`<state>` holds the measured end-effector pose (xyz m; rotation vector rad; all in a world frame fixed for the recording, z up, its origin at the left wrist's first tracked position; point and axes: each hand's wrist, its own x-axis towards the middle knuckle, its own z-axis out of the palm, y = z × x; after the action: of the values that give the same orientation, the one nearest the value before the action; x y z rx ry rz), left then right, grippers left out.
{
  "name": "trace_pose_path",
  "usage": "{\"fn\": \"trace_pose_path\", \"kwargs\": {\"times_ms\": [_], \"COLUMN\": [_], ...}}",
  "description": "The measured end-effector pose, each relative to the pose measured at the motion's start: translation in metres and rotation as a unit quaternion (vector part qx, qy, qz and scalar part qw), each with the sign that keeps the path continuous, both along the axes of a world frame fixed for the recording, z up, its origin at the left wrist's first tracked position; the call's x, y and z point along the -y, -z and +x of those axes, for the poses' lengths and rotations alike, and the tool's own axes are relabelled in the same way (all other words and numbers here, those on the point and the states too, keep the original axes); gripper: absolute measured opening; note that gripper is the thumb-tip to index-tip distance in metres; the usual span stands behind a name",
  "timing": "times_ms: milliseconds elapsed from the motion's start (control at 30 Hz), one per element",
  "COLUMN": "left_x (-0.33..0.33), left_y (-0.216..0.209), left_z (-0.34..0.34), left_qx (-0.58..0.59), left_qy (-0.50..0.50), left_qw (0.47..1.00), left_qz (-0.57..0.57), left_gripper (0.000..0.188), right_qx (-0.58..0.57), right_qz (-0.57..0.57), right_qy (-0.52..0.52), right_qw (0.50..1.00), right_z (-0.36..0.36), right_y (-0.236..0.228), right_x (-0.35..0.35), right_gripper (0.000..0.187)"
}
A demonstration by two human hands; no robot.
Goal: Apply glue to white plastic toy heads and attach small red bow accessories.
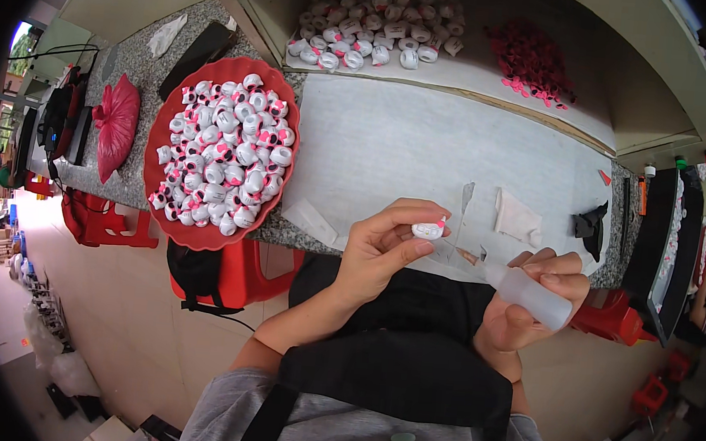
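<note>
My left hand (384,244) pinches a small white figurine head (428,230) with a pink bow, thumb below and fingers above. A translucent squeeze bottle (534,299) lies in my right hand (549,277), its narrow nozzle tilted toward the figurine head but apart from it. Both hands are over the near edge of the white paper (375,148) on the worktop. To the left, a red scalloped tray (288,174) is heaped with similar white and pink pieces. A folded white cloth (517,217) lies beyond the bottle.
On the shelf at the back are many white pieces (377,23) and a pile of small pink parts (531,60). A tied pink bag (116,127) sits left of the tray. A black scrap (590,229) lies at the right. Red stools (262,273) stand below the worktop.
</note>
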<state>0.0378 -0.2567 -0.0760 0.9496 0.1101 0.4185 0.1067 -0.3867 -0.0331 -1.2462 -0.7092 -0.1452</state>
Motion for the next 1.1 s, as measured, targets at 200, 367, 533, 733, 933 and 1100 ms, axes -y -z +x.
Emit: {"fn": "trace_pose_path", "kwargs": {"times_ms": [200,367,533,733,933,1100], "left_x": [0.001,0.002,0.002,0.003,0.003,0.003], "left_y": [-0.006,-0.003,-0.005,-0.004,-0.004,-0.004], "left_z": [-0.001,-0.001,-0.001,-0.001,-0.001,-0.001], "left_qx": [-0.036,-0.024,-0.032,-0.031,-0.031,-0.017], "left_qy": [0.014,0.011,0.019,0.018,0.025,0.027], "left_qw": [0.998,0.999,0.999,0.999,0.998,0.998], "left_qz": [-0.049,-0.024,-0.021,-0.014,-0.042,-0.052], "left_gripper": [0.031,0.031,0.031,0.031,0.032,0.032], "right_qx": [0.059,0.077,0.081,0.071,0.09,0.091], "right_qz": [-0.018,-0.04,-0.048,-0.072,-0.027,-0.025], "right_qy": [-0.001,-0.007,-0.014,-0.079,-0.03,-0.022], "right_qw": [0.998,0.996,0.995,0.992,0.995,0.995], "right_z": [-0.004,-0.005,-0.005,-0.002,-0.003,-0.003], "right_y": [0.0,0.002,0.003,0.0,0.002,0.001], "right_x": [-0.001,-0.001,0.0,0.01,0.004,0.005], "right_gripper": [0.043,0.04,0.039,0.044,0.037,0.038]}}
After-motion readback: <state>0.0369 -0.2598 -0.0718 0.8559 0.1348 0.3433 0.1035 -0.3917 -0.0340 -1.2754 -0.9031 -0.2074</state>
